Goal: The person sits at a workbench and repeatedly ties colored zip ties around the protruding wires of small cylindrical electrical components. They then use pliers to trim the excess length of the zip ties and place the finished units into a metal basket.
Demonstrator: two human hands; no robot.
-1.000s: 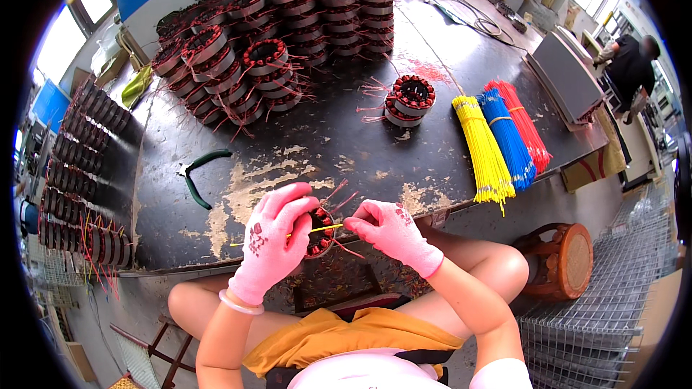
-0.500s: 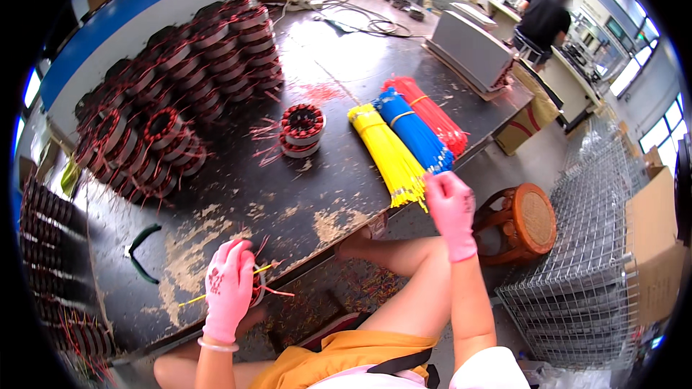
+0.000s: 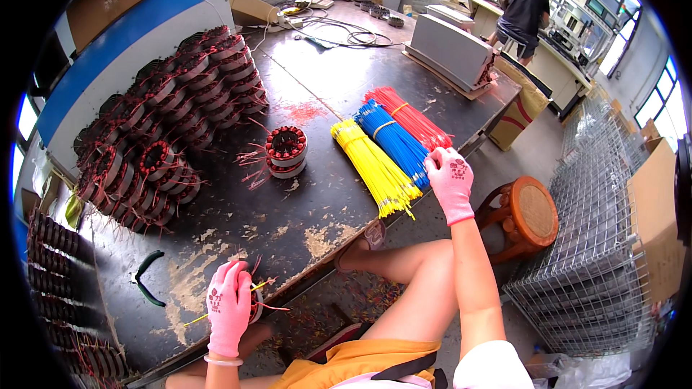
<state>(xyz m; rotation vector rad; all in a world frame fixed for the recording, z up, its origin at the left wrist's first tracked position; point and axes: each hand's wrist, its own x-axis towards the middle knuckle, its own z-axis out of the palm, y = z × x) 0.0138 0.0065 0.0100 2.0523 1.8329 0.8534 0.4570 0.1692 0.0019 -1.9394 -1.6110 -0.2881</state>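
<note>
My left hand, in a pink glove, is closed around a small wire-wound motor stator at the table's front edge; the hand hides much of it. A yellow wire passes by that hand and sticks out on both sides. My right hand, gloved alike, has its fingers pinched at the near ends of the blue wire bundle and the red wire bundle. What those fingers hold, if anything, is too small to make out. The yellow wire bundle lies left of the blue one.
Two stacked stators stand mid-table, with many more piled at the left. Dark-green-handled pliers lie near the left front. A grey box sits far right. A wooden stool and wire cage are at right; a person works beyond.
My right hand has shifted from the blue bundle's end toward the red one's end. My left hand keeps its hold on the stator. The whole view has turned slightly.
</note>
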